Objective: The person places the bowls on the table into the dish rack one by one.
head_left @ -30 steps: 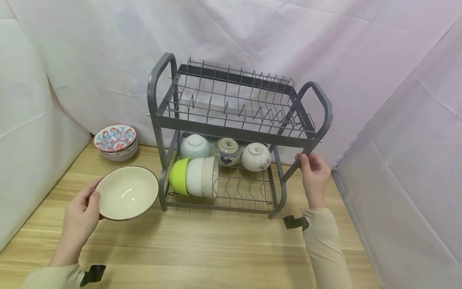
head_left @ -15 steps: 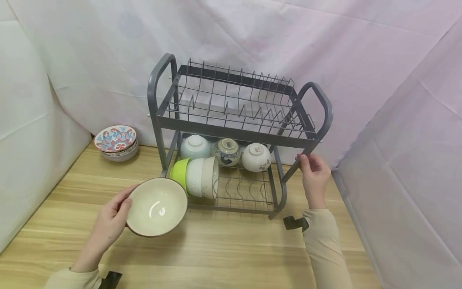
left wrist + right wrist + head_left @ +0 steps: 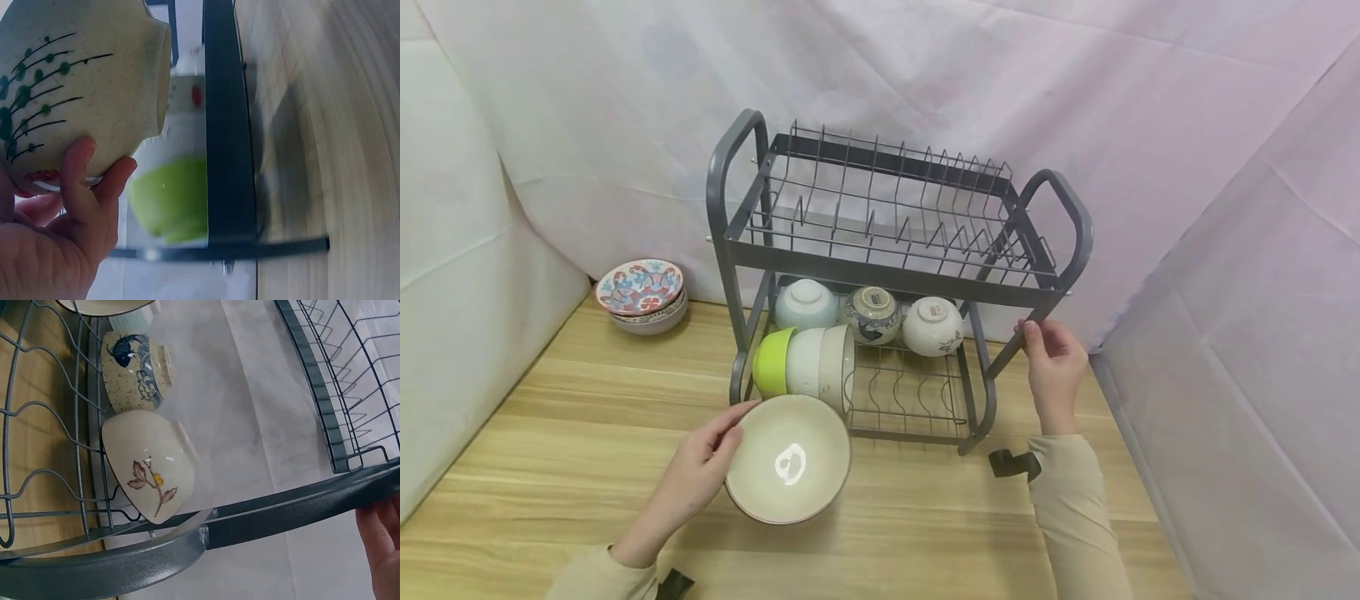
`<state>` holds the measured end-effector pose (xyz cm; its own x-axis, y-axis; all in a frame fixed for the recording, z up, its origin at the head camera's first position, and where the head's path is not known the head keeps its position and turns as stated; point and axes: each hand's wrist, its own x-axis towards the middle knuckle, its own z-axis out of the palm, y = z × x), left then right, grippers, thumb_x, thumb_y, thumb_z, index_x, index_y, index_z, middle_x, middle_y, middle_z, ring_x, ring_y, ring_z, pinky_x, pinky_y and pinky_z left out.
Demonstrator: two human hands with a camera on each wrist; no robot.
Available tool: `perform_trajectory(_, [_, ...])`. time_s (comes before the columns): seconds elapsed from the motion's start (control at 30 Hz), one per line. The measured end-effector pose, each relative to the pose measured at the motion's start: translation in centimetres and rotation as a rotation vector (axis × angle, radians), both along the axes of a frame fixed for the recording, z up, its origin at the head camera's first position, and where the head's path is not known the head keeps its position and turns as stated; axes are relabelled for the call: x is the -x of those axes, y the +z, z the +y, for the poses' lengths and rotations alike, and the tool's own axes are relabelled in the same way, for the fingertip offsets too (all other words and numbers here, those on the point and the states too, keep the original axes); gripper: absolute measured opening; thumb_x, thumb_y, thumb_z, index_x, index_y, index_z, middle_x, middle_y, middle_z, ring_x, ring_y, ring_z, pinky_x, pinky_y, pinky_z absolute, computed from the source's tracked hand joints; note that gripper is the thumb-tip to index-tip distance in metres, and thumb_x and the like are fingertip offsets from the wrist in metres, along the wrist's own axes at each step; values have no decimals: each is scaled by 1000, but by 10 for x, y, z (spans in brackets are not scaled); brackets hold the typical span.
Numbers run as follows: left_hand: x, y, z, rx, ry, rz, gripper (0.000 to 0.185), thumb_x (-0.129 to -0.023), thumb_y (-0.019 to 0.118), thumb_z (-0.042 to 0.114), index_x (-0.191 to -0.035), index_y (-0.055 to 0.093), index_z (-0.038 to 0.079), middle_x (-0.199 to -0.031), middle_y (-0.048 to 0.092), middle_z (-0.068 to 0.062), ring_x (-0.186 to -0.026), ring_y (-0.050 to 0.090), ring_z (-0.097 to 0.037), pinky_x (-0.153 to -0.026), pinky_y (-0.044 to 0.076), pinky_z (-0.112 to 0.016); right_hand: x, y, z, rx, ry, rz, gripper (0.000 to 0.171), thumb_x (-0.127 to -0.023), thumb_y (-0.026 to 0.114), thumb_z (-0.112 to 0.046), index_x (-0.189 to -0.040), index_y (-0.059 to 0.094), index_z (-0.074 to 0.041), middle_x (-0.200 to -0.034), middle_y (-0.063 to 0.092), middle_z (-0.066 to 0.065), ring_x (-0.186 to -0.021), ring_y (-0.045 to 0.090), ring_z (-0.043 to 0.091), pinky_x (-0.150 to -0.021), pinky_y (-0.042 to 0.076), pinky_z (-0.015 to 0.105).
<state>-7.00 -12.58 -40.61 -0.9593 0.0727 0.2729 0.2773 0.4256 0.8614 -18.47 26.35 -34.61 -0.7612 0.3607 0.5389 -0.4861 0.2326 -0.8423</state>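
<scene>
several stacked bowls (image 3: 642, 302) sit unracked by the back-left corner of the tabletop (image 3: 865, 554); the left grip (image 3: 696, 467) pinches a cream bowl (image 3: 788, 458) off the front-left corner of the rack (image 3: 895, 277); six bowls (image 3: 835, 360) already line its lower tier (image 3: 902, 436); the right grip (image 3: 1054, 367) clasps its right leg (image 3: 1009, 354).

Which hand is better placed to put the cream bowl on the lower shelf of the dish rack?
Probably the left hand: it holds the cream bowl, in front of the lower shelf. The right hand grips the right upright of the dish rack.
</scene>
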Motion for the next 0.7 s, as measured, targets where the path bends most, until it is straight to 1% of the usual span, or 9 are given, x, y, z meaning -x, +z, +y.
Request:
perform_trajectory(0.07, [2, 0, 7, 12, -24, -11, 30, -93, 42, 3, -118, 58, 4, -113, 61, -14, -95, 58, -9, -71, 52, -23, -1, 1, 0, -51, -23, -16, 16, -84, 61, -4, -85, 61, 11, -79, 69, 3, -72, 65, 4, -69, 52, 17])
perform_trajectory(0.17, [4, -2, 17, 20, -56, -42, 30, -93, 42, 4, -119, 58, 6, -116, 61, -11, -102, 57, -18, -77, 51, -25, -8, 6, -1, -235, -123, -103, 20, -86, 60, -7, -92, 60, 12, -87, 67, 14, -78, 64, 7, -70, 51, 16])
perform_trajectory(0.3, [7, -5, 28, -24, -109, -102, 31, -93, 42, 4, -120, 56, 6, -116, 61, -10, -101, 58, -21, -77, 51, -25, -30, 16, -7, -506, -203, -235, 30, -87, 55, -3, -114, 53, 9, -110, 57, 25, -97, 59, 30, -85, 50, 33])
perform_trajectory(0.37, [7, -5, 34, -40, -134, -123, 31, -93, 42, 5, -121, 56, 6, -115, 61, -11, -99, 59, -20, -74, 51, -23, -43, 19, -12, -600, -182, -176, 38, -85, 53, 2, -122, 47, 11, -115, 51, 29, -103, 52, 40, -92, 43, 45])
perform_trajectory(0.43, [7, -5, 40, -41, -153, -135, 31, -93, 42, 5, -121, 56, 6, -114, 61, -11, -96, 60, -19, -73, 51, -23, -55, 20, -19, -686, -133, -31, 42, -83, 54, 3, -122, 45, 12, -116, 48, 30, -105, 48, 42, -95, 39, 46])
perform_trajectory(0.47, [8, -5, 42, -38, -162, -142, 31, -93, 42, 6, -121, 56, 7, -115, 61, -11, -96, 60, -19, -74, 51, -24, -60, 19, -24, -727, -90, 78, 39, -84, 54, -1, -119, 47, 14, -115, 49, 30, -104, 47, 41, -97, 37, 44])
perform_trajectory(0.57, [8, -5, 50, -21, -169, -159, 30, -93, 43, 7, -120, 57, 9, -116, 61, -9, -96, 60, -18, -74, 51, -25, -74, 13, -41, -804, 139, 360, 33, -89, 52, -11, -109, 53, 14, -108, 56, 26, -100, 52, 37, -99, 38, 32])
perform_trajectory(0.63, [9, -7, 54, -28, -179, -181, 31, -94, 43, 8, -121, 57, 10, -117, 61, -9, -97, 60, -19, -75, 50, -24, -86, 6, -54, -833, 314, 426, 37, -92, 49, -20, -108, 55, 13, -105, 59, 22, -98, 55, 33, -99, 38, 27])
perform_trajectory(0.7, [10, -8, 57, -32, -194, -188, 31, -94, 43, 8, -121, 56, 10, -116, 61, -10, -95, 60, -19, -73, 50, -23, -99, -1, -67, -887, 448, 438, 36, -88, 56, -21, -108, 57, 9, -105, 62, 17, -97, 57, 29, -97, 40, 31])
